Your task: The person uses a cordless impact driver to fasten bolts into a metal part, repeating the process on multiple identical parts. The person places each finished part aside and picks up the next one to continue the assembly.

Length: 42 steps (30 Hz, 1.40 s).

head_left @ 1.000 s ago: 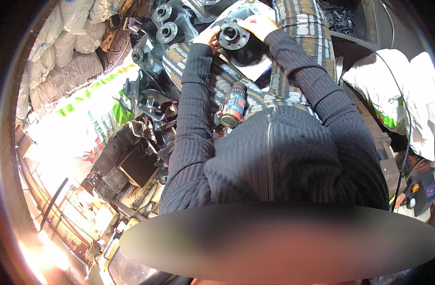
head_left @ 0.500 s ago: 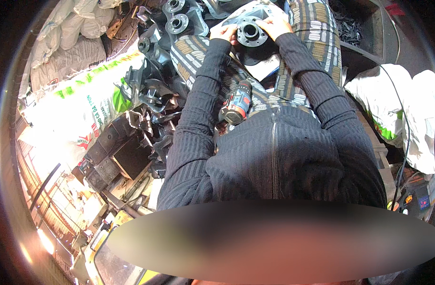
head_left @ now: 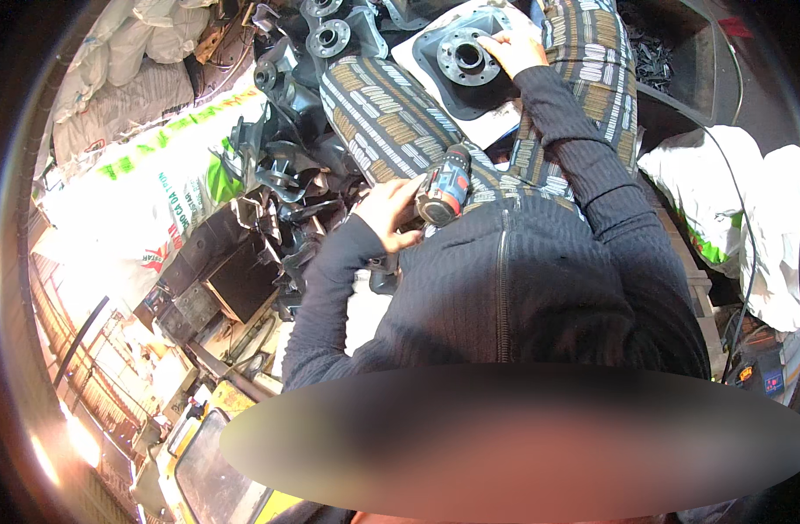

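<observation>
A black part [head_left: 431, 54] with a square, rounded-corner base and a round grey flange [head_left: 463, 58] rests on a white sheet [head_left: 496, 125] over my lap. My right hand [head_left: 515, 48] is at the flange's right side, its fingertips closed on the rim. A blue, black and red cordless drill [head_left: 444, 185] lies on my lap, close to my waist. Beside it is my left hand [head_left: 388, 214], thumb and fingers apart, fingertips at the drill's left side. Whether they touch it I cannot tell.
Similar flanged parts [head_left: 328, 37] stand at the far left. Black angular pieces [head_left: 286, 179] pile up beside my left leg, near a large white and green sack [head_left: 138, 196]. A dark bin [head_left: 653, 65] of small black pieces and white bags [head_left: 710, 188] are on the right, where a cable [head_left: 739, 201] hangs.
My left hand has let go of the flanged part and come back toward me to the drill. My right hand stays at the flange; the part has shifted slightly and now sits tilted differently.
</observation>
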{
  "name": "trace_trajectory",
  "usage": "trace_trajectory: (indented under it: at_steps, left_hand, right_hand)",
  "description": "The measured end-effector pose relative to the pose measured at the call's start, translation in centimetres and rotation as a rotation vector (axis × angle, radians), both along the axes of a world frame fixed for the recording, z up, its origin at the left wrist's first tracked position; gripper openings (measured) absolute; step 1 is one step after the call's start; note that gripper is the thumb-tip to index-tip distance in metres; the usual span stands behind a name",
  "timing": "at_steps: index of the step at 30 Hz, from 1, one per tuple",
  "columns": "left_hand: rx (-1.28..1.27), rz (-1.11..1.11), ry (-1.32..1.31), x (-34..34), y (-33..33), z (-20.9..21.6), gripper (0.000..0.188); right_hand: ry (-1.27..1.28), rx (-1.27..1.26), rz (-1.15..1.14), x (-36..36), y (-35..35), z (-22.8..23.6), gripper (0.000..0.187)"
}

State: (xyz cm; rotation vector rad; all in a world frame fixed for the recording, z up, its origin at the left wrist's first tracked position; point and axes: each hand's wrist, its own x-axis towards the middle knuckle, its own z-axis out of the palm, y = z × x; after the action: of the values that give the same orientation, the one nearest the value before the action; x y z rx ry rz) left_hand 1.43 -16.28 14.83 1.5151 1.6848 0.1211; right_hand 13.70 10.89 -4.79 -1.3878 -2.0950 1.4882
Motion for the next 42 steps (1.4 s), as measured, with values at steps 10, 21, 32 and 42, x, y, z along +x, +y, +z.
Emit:
trace_trajectory:
  at_steps: [10,21,32,42]
  left_hand:
    - [0.307,0.331,-0.032,-2.2,3.6,0.1,0.021]
    - [0.056,0.806,-0.234,-3.5,12.9,3.9,0.051]
    - [0.053,0.825,-0.301,-4.1,13.1,1.9,0.046]
    - [0.188,0.512,-0.097,-5.9,13.4,1.2,0.049]
  right_hand:
    - [0.051,0.027,-0.019,0.0,-0.3,0.4,0.042]
    - [0.052,0.018,-0.073,-0.1,-0.5,0.6,0.045]
    - [0.066,-0.014,-0.067,0.0,-0.6,0.6,0.045]
    - [0.026,-0.012,-0.056,0.0,-0.7,0.9,0.046]
